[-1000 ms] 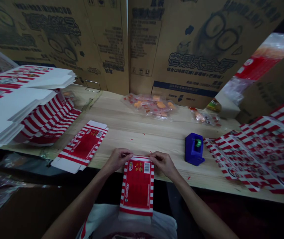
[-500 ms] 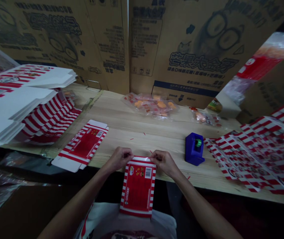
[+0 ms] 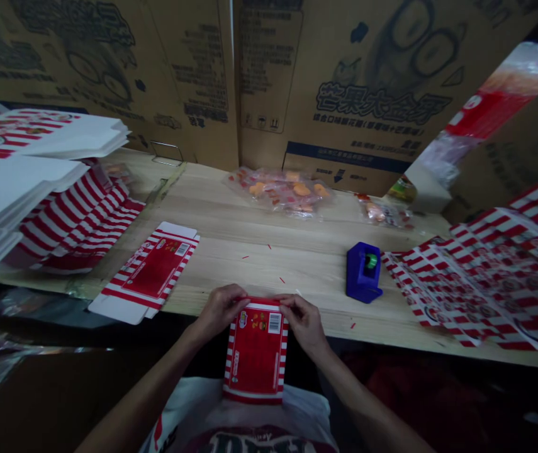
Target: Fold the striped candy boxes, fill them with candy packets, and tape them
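A red-and-white striped carton (image 3: 256, 355) hangs in front of my body at the table's edge, its barcode panel facing up. Its top left corner is pinched between the thumb and fingers of my left hand (image 3: 224, 308). At the top right corner, my right hand (image 3: 302, 318) grips the same carton with thumb and fingertips. The carton's lower end touches or nearly touches my shirt. To the left, a flat striped carton (image 3: 153, 267) of the same print lies on the table. A blue tape dispenser (image 3: 362, 274) with a green core stands to the right of my right hand.
Stacked flat cartons (image 3: 28, 170) rise at the left, beside red-striped cartons (image 3: 80, 220). Clear candy packets (image 3: 280, 190) lie before big cardboard boxes (image 3: 344, 135). Striped cartons (image 3: 495, 270) fill the right side. Small red scraps dot the wooden table (image 3: 221, 214).
Both hands keep hold of the carton while their fingers have shifted inward over its top edge. The whole view has moved slightly.
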### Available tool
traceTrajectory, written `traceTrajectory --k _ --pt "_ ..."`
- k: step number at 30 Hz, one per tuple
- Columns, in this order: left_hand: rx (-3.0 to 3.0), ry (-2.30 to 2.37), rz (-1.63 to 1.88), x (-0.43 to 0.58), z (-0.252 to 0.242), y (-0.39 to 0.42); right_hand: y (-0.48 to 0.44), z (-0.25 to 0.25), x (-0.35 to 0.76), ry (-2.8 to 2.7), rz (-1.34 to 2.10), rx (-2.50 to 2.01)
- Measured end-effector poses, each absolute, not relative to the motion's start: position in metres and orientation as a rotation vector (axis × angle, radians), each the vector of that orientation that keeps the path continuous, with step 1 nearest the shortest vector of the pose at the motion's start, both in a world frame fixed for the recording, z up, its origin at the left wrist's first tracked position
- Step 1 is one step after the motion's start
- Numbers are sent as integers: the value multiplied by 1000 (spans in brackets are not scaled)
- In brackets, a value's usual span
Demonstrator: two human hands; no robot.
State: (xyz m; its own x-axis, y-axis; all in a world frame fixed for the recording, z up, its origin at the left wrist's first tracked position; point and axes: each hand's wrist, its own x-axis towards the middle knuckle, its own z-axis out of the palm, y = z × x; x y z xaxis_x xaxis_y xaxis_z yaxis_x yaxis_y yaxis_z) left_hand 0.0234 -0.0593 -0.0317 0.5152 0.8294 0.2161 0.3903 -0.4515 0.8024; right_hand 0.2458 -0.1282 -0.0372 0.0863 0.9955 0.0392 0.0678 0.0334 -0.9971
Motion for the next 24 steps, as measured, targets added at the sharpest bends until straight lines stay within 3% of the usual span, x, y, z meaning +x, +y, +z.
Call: traceTrajectory --k 6,12,24 --pt "1809 1041 924 22 -30 -69 -135 -31 257 -1162 989 -1305" --pt "1039 1042 882 27 -36 -75 -138 -20 369 -775 106 -1725" --pt "1220 1098 906 44 -12 -66 -113 -46 410 -665 218 -1703"
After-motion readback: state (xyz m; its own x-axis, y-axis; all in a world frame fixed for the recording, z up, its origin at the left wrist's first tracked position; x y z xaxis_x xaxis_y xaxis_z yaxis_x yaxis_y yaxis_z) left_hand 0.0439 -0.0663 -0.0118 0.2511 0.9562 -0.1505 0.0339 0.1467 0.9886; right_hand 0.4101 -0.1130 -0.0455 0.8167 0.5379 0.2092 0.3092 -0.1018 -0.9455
